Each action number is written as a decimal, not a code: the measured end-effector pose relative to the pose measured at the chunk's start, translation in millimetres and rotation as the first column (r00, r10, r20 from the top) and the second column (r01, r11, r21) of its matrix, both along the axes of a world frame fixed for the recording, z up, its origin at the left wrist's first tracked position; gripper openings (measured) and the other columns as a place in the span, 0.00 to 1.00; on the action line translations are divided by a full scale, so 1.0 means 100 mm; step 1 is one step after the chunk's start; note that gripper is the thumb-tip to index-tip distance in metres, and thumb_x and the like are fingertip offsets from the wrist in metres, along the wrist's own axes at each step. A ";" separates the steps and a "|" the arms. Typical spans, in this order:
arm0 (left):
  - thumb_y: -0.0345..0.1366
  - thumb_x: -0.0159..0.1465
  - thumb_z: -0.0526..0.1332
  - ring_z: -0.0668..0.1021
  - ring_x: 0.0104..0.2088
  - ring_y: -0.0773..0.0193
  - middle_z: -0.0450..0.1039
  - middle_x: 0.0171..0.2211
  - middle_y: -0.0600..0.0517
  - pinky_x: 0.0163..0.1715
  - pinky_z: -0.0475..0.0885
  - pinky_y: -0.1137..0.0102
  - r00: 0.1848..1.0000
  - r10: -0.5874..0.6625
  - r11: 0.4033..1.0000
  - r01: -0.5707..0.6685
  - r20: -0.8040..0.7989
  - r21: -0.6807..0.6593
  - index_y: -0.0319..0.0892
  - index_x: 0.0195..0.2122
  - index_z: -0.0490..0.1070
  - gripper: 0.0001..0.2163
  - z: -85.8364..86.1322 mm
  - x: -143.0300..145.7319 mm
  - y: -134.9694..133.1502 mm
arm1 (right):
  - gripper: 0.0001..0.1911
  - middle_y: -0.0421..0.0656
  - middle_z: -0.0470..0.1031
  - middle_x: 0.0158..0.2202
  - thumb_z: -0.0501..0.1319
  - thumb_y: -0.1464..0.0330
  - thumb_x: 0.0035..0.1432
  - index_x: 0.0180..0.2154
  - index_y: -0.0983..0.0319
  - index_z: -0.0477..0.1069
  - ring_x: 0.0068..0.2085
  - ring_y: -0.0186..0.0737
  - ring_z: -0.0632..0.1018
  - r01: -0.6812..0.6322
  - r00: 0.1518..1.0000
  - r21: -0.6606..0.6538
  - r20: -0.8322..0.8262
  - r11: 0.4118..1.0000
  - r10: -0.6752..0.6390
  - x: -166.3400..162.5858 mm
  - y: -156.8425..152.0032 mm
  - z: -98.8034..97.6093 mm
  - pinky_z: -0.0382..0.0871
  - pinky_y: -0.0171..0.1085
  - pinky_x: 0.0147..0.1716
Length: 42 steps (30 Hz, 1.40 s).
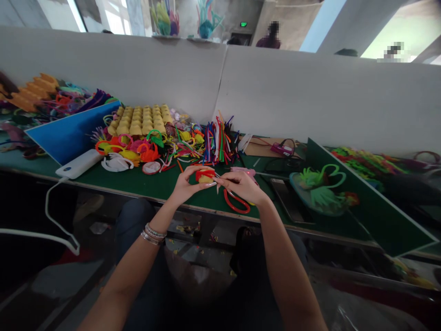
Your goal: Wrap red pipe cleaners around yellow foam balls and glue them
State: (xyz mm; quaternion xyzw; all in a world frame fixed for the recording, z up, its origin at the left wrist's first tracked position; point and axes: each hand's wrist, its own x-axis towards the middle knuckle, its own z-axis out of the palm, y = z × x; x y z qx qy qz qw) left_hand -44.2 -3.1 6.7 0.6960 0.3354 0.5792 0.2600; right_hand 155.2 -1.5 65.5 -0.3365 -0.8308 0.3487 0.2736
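My left hand [188, 181] is closed around a small yellow and red craft piece [206, 175], with its fingers behind it and the thumb in front. Red fuzzy strips lie over the yellow part. My right hand [237, 183] meets the piece from the right, thumb and fingertips pinched together at its edge. What sits in that pinch is too small to make out. Just below the right hand lie scissors [237, 202] with red handles, partly covered. A pink glue gun [244, 171] shows behind the right hand, partly hidden by it.
Behind my hands stands a bundle of coloured pipe cleaners [219, 140]. To the left are a yellow egg tray [143, 120], several fuzzy craft pieces [129, 151] and a white power bank [81, 164]. A phone [289, 200] and a tray of green pieces [319, 188] lie right, beside a green divider [372, 202].
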 end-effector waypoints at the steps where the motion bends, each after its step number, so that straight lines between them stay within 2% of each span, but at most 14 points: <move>1: 0.43 0.51 0.67 0.75 0.47 0.58 0.76 0.43 0.46 0.49 0.69 0.60 1.000 -0.014 1.000 0.014 0.006 -0.001 0.44 0.43 0.72 0.19 0.00 0.00 0.00 | 0.21 0.38 0.66 0.21 0.55 0.54 0.58 0.28 0.64 0.74 0.22 0.28 0.63 0.002 1.000 0.003 -0.002 1.000 -0.002 0.00 0.00 0.00 0.55 0.31 0.21; 5: 0.39 0.50 0.68 0.75 0.48 0.58 0.75 0.44 0.47 0.50 0.68 0.60 0.995 -0.088 0.996 0.089 0.047 -0.014 0.45 0.43 0.72 0.18 0.00 -0.01 0.01 | 0.22 0.37 0.64 0.19 0.55 0.53 0.57 0.25 0.65 0.72 0.21 0.28 0.62 0.012 1.000 0.000 -0.011 1.000 -0.012 0.01 0.00 0.01 0.54 0.31 0.21; 11: 0.36 0.48 0.70 0.73 0.49 0.57 0.75 0.45 0.46 0.52 0.65 0.60 0.988 -0.125 0.990 0.131 0.095 -0.052 0.43 0.43 0.73 0.20 0.00 -0.02 0.00 | 0.22 0.36 0.61 0.17 0.56 0.53 0.57 0.24 0.65 0.71 0.20 0.28 0.60 0.006 1.000 -0.005 0.019 1.000 -0.006 0.02 0.00 0.01 0.53 0.31 0.20; 23: 0.33 0.46 0.71 0.74 0.48 0.57 0.75 0.44 0.46 0.52 0.65 0.61 0.972 -0.176 0.979 0.190 0.154 -0.079 0.44 0.43 0.73 0.21 -0.03 -0.03 0.02 | 0.20 0.38 0.67 0.21 0.56 0.55 0.57 0.26 0.65 0.72 0.23 0.28 0.63 -0.017 1.000 0.059 -0.008 0.998 0.017 0.01 -0.03 0.06 0.55 0.30 0.22; 33: 0.31 0.46 0.71 0.74 0.49 0.56 0.75 0.45 0.47 0.53 0.65 0.60 0.955 -0.223 0.966 0.244 0.196 -0.088 0.44 0.43 0.73 0.21 0.01 -0.03 0.00 | 0.22 0.38 0.65 0.19 0.55 0.54 0.58 0.22 0.65 0.69 0.21 0.27 0.62 -0.041 0.999 0.000 -0.024 0.999 0.041 -0.02 -0.05 0.08 0.54 0.30 0.21; 42: 0.31 0.45 0.71 0.74 0.48 0.57 0.74 0.45 0.46 0.51 0.67 0.61 0.937 -0.243 0.950 0.283 0.251 -0.135 0.43 0.43 0.73 0.21 -0.01 -0.03 0.00 | 0.23 0.36 0.61 0.17 0.56 0.53 0.56 0.23 0.65 0.69 0.20 0.27 0.61 -0.003 1.000 -0.049 0.019 0.999 0.004 0.01 -0.04 0.06 0.53 0.30 0.20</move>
